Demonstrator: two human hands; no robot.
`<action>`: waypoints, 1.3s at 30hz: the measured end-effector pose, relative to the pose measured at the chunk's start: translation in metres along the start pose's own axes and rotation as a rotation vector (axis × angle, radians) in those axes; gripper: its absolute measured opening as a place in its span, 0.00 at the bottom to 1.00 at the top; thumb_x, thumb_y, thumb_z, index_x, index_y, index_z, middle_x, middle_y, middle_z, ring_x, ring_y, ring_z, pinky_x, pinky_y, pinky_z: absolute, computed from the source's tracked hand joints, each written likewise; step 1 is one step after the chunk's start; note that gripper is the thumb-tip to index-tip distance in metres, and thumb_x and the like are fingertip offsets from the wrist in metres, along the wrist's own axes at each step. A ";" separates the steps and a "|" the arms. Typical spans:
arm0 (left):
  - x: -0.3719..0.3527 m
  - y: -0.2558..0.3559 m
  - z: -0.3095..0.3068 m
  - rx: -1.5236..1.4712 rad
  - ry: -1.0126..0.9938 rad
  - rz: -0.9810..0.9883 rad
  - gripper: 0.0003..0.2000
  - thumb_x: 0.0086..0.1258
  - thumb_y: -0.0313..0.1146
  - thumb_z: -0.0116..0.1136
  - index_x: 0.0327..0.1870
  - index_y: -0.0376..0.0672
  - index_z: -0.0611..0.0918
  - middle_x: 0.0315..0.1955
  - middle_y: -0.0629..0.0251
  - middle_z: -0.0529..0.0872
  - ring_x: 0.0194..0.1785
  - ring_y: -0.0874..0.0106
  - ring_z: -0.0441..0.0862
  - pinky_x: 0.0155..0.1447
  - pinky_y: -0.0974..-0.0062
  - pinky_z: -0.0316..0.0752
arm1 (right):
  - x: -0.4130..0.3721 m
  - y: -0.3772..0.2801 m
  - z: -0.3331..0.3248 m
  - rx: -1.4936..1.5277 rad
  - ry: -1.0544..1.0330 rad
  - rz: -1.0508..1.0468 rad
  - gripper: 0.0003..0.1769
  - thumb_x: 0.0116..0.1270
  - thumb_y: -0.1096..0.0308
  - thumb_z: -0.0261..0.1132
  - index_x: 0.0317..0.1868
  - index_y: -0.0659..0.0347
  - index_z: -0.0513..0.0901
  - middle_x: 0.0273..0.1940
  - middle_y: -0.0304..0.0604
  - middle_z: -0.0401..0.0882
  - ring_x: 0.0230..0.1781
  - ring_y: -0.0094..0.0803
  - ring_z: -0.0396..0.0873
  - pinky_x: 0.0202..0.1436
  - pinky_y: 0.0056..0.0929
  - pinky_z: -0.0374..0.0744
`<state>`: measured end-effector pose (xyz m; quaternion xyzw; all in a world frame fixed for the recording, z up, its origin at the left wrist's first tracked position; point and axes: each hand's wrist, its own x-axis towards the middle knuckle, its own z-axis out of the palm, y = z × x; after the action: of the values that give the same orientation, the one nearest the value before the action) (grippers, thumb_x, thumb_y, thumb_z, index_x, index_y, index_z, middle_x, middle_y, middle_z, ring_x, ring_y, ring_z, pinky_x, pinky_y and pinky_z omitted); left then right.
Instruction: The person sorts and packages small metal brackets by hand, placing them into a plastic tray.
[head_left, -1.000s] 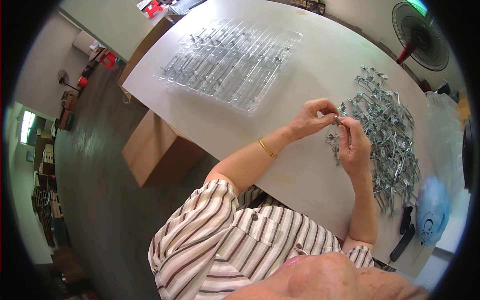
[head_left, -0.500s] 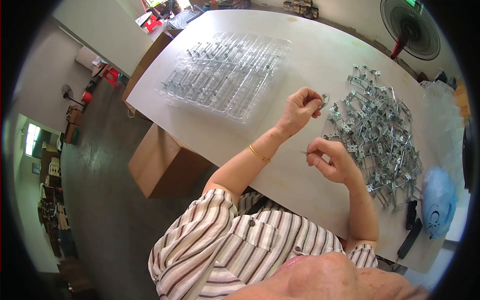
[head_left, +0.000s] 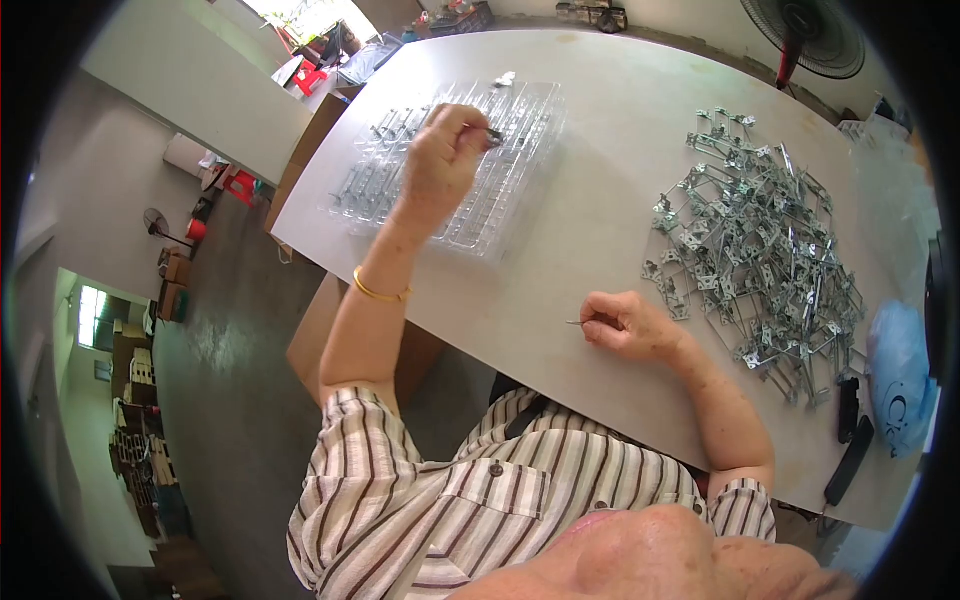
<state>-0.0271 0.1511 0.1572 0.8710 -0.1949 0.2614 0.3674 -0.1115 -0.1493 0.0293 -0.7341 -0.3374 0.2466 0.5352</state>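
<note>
My left hand (head_left: 438, 165) is raised over the clear plastic tray (head_left: 478, 243), its fingers pinching a small metal bracket (head_left: 493, 138). A shiny end, perhaps of the same piece, shows beyond the fingers. Narrow slots in the tray hold several metal parts with rods, mostly on its left side. My right hand (head_left: 632, 326) rests low over the table near the front edge, fingers curled around a thin metal pin-like piece (head_left: 573, 322) whose tip points left. To the right of it lies a large heap of metal brackets with rods (head_left: 755, 260).
The white table (head_left: 560, 260) carries a blue plastic bag (head_left: 897, 375) and a black-handled tool (head_left: 848, 462) at the right. A cardboard box (head_left: 315, 325) stands below the left edge. A fan (head_left: 805, 35) is behind the table.
My left hand has moved left from beside the heap to above the tray, carrying the metal bracket. My right hand has lowered slightly and shifted left, still closed.
</note>
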 end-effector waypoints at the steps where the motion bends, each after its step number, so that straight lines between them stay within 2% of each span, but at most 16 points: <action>1: 0.008 -0.013 -0.008 0.110 0.012 0.032 0.05 0.75 0.19 0.61 0.48 0.36 0.84 0.41 0.63 0.87 0.43 0.71 0.89 0.49 0.75 0.83 | 0.000 -0.001 0.000 0.005 0.012 0.010 0.06 0.72 0.70 0.66 0.42 0.64 0.81 0.30 0.41 0.85 0.32 0.29 0.83 0.41 0.31 0.81; 4: 0.027 -0.060 -0.027 0.364 -0.028 0.170 0.05 0.73 0.20 0.64 0.46 0.38 0.86 0.41 0.59 0.86 0.44 0.65 0.88 0.50 0.70 0.82 | 0.001 0.005 0.000 0.062 0.031 0.041 0.05 0.72 0.70 0.66 0.42 0.64 0.81 0.29 0.40 0.85 0.32 0.27 0.83 0.40 0.30 0.81; 11: 0.044 -0.125 -0.020 0.397 -0.133 0.077 0.05 0.70 0.24 0.66 0.43 0.44 0.88 0.41 0.59 0.86 0.46 0.59 0.86 0.53 0.63 0.79 | 0.005 0.011 0.000 0.104 0.038 0.051 0.04 0.73 0.71 0.64 0.41 0.63 0.80 0.29 0.35 0.84 0.32 0.20 0.81 0.39 0.25 0.79; 26: 0.057 -0.160 -0.003 0.556 -0.193 0.072 0.03 0.69 0.28 0.69 0.41 0.49 0.89 0.40 0.63 0.83 0.52 0.60 0.83 0.59 0.62 0.76 | 0.004 0.008 0.000 0.144 0.055 0.110 0.04 0.76 0.72 0.65 0.43 0.64 0.80 0.32 0.36 0.86 0.34 0.20 0.82 0.40 0.23 0.80; 30: 0.057 -0.157 -0.002 0.574 -0.249 0.056 0.03 0.69 0.30 0.69 0.40 0.50 0.90 0.41 0.64 0.82 0.54 0.61 0.81 0.62 0.62 0.75 | 0.004 0.009 -0.001 0.134 0.046 0.089 0.04 0.76 0.72 0.64 0.42 0.64 0.80 0.31 0.36 0.86 0.33 0.20 0.82 0.39 0.24 0.80; 33: 0.058 -0.148 0.000 0.637 -0.313 -0.020 0.03 0.70 0.33 0.68 0.40 0.53 0.91 0.45 0.65 0.83 0.59 0.61 0.79 0.67 0.63 0.73 | 0.005 0.009 0.000 0.134 0.050 0.091 0.04 0.76 0.72 0.64 0.42 0.64 0.80 0.31 0.36 0.86 0.33 0.20 0.82 0.39 0.24 0.79; 39: 0.061 -0.148 0.003 0.667 -0.366 -0.013 0.04 0.66 0.32 0.69 0.40 0.52 0.91 0.45 0.64 0.83 0.59 0.61 0.79 0.70 0.60 0.71 | 0.004 0.002 -0.002 0.103 0.052 0.102 0.05 0.76 0.70 0.64 0.42 0.64 0.79 0.30 0.36 0.85 0.32 0.20 0.81 0.39 0.24 0.79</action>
<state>0.1004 0.2372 0.1119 0.9763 -0.1558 0.1483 0.0245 -0.1071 -0.1475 0.0277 -0.7278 -0.2724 0.2716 0.5677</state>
